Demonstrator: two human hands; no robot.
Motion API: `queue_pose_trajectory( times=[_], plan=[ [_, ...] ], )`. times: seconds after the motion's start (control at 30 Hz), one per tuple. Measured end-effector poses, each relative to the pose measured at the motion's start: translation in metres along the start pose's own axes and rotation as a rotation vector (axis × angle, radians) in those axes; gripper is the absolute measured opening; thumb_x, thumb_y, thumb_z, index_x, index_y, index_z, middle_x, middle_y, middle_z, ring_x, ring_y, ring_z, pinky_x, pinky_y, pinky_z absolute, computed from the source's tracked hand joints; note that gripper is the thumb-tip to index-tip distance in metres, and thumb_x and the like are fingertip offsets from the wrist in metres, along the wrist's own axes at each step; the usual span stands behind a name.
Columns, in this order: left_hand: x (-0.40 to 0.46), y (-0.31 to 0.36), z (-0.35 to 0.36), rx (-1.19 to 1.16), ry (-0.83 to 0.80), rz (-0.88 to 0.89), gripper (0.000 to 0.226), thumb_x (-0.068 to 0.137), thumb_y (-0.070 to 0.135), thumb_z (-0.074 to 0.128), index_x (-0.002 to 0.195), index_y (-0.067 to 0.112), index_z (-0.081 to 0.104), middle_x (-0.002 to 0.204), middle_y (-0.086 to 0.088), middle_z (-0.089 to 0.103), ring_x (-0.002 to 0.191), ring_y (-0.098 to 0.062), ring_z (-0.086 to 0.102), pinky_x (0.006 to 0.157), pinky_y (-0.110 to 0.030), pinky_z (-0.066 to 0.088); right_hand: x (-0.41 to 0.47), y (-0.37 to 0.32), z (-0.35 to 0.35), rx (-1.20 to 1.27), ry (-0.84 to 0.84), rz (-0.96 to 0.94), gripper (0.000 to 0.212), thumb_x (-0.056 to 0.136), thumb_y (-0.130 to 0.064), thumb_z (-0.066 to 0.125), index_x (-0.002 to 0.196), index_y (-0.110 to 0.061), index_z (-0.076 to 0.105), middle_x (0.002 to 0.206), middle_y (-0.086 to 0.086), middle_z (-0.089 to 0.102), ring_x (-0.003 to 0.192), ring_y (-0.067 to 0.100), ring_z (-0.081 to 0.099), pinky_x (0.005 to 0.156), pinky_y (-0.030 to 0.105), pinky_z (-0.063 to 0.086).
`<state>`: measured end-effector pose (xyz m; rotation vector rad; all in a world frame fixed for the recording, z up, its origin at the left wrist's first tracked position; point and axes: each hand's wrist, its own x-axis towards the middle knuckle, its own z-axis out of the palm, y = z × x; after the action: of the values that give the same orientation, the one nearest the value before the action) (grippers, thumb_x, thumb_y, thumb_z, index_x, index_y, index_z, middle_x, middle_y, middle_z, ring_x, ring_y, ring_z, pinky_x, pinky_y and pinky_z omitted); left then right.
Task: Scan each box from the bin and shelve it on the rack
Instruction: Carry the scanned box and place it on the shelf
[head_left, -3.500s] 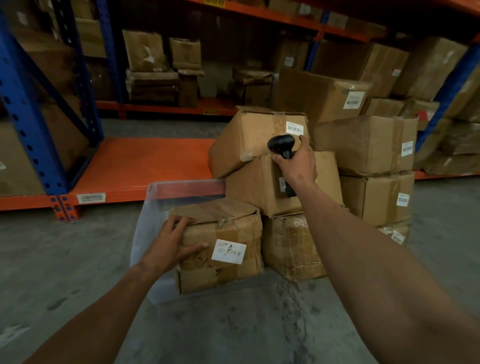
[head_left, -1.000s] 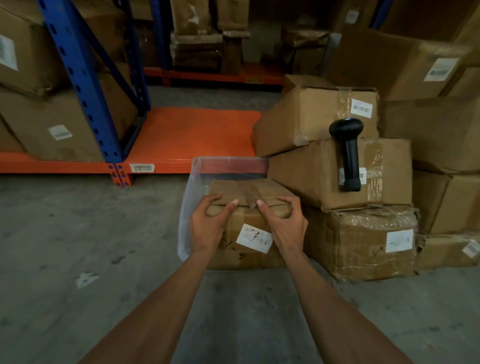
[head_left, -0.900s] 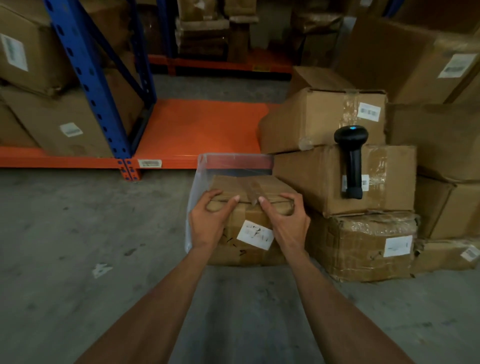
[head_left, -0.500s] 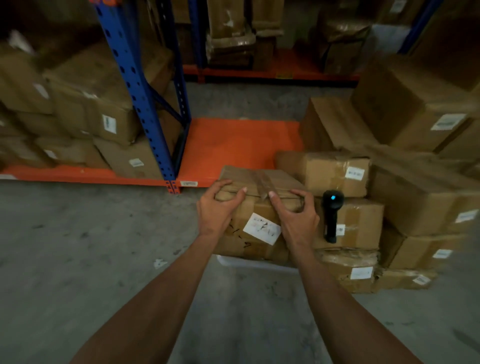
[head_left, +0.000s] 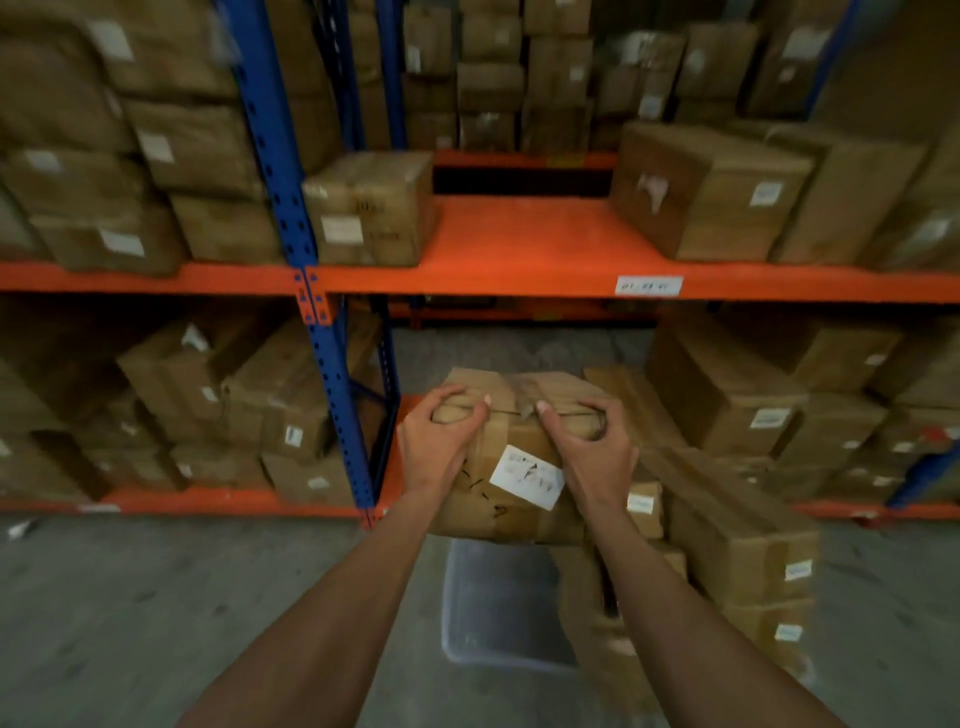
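While both hands (head_left: 511, 454) grip it, the crumpled cardboard box (head_left: 511, 499) sags.

Grey concrete floor (head_left: 130, 613) fills seven o'clock. A white scrap (head_left: 20, 529) lies on it at nine o'clock. A white location tag (head_left: 648, 285) shows at one o'clock.

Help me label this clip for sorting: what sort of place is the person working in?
Most likely a warehouse or stockroom. Tall racks with blue posts and orange shelves are packed with labelled cardboard boxes, and the floor is bare concrete. Both hands hold a taped box over a plastic bin.
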<state>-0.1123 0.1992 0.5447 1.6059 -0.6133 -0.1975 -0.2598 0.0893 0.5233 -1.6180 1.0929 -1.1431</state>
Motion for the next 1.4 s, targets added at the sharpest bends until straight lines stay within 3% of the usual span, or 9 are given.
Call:
queue_pose_trajectory(
  times=[0.1, 0.4, 0.53, 0.6, 0.7, 0.87, 1.0, 1.13, 1.4],
  plan=[
    [0.007, 0.053, -0.002, -0.026, 0.034, 0.063, 0.032, 0.071, 0.048, 0.085, 0.097, 0.031, 0.076, 0.090, 0.018, 0.072, 0.084, 0.012, 0.063, 0.075, -0.009, 0.050, 0.015, -0.051, -0.017, 0.041, 0.043, -0.086, 0.059, 0.060, -0.081, 0.076, 0.104, -0.047, 0.056, 0.116, -0.010, 0.062, 0.115, 0.020, 0.051, 0.081, 0.028, 0.038],
    [0.044, 0.172, -0.017, -0.051, 0.157, 0.283, 0.033, 0.074, 0.051, 0.083, 0.099, 0.032, 0.075, 0.105, 0.010, 0.073, 0.102, -0.007, 0.065, 0.093, -0.029, 0.052, 0.065, -0.173, -0.034, 0.136, 0.083, -0.297, 0.051, 0.066, -0.070, 0.086, 0.100, -0.040, 0.062, 0.102, -0.007, 0.068, 0.105, 0.023, 0.062, 0.090, 0.035, 0.050],
    [0.076, 0.201, -0.030, -0.052, 0.202, 0.351, 0.036, 0.074, 0.052, 0.082, 0.102, 0.030, 0.075, 0.101, 0.015, 0.069, 0.099, 0.007, 0.060, 0.082, -0.004, 0.042, 0.085, -0.215, -0.018, 0.159, 0.074, -0.420, 0.046, 0.071, -0.066, 0.085, 0.100, -0.041, 0.059, 0.093, -0.025, 0.060, 0.088, 0.002, 0.056, 0.076, 0.016, 0.041],
    [0.096, 0.209, -0.038, -0.053, 0.222, 0.384, 0.038, 0.075, 0.052, 0.081, 0.104, 0.029, 0.075, 0.105, 0.012, 0.069, 0.102, 0.006, 0.059, 0.084, -0.007, 0.042, 0.097, -0.231, -0.004, 0.176, 0.064, -0.460, 0.046, 0.071, -0.066, 0.085, 0.100, -0.042, 0.058, 0.092, -0.029, 0.057, 0.085, -0.006, 0.052, 0.074, 0.011, 0.036],
    [0.133, 0.214, -0.049, -0.071, 0.234, 0.409, 0.038, 0.075, 0.052, 0.082, 0.105, 0.029, 0.075, 0.112, 0.005, 0.071, 0.106, -0.010, 0.063, 0.091, -0.028, 0.052, 0.118, -0.248, 0.026, 0.203, 0.059, -0.483, 0.048, 0.071, -0.068, 0.084, 0.103, -0.043, 0.058, 0.092, -0.028, 0.057, 0.086, -0.003, 0.052, 0.074, 0.015, 0.038],
    [0.223, 0.211, -0.066, -0.071, 0.252, 0.460, 0.038, 0.074, 0.054, 0.081, 0.104, 0.032, 0.075, 0.101, 0.012, 0.071, 0.096, -0.005, 0.065, 0.075, -0.014, 0.052, 0.167, -0.273, 0.097, 0.251, 0.069, -0.547, 0.047, 0.072, -0.063, 0.086, 0.103, -0.038, 0.061, 0.095, -0.027, 0.060, 0.089, -0.013, 0.054, 0.071, 0.004, 0.040],
    [0.315, 0.200, -0.076, -0.065, 0.268, 0.489, 0.038, 0.073, 0.056, 0.081, 0.102, 0.033, 0.075, 0.098, 0.008, 0.073, 0.094, -0.008, 0.067, 0.085, -0.033, 0.056, 0.219, -0.290, 0.170, 0.268, 0.107, -0.549, 0.045, 0.071, -0.061, 0.088, 0.100, -0.038, 0.062, 0.092, -0.029, 0.060, 0.084, -0.016, 0.052, 0.070, -0.004, 0.036],
    [0.402, 0.188, -0.088, -0.084, 0.247, 0.501, 0.036, 0.071, 0.057, 0.081, 0.099, 0.035, 0.075, 0.093, 0.017, 0.072, 0.087, 0.002, 0.066, 0.075, -0.018, 0.055, 0.271, -0.303, 0.244, 0.262, 0.126, -0.546, 0.048, 0.071, -0.061, 0.088, 0.103, -0.035, 0.063, 0.091, -0.026, 0.059, 0.083, -0.011, 0.053, 0.069, -0.002, 0.037],
    [0.533, 0.133, -0.090, -0.102, 0.220, 0.455, 0.040, 0.068, 0.062, 0.080, 0.100, 0.039, 0.075, 0.104, 0.018, 0.070, 0.099, 0.002, 0.063, 0.078, -0.009, 0.048, 0.346, -0.292, 0.359, 0.237, 0.143, -0.541, 0.054, 0.069, -0.069, 0.083, 0.104, -0.034, 0.062, 0.099, -0.017, 0.065, 0.096, 0.009, 0.062, 0.078, 0.011, 0.043]
  ],
)
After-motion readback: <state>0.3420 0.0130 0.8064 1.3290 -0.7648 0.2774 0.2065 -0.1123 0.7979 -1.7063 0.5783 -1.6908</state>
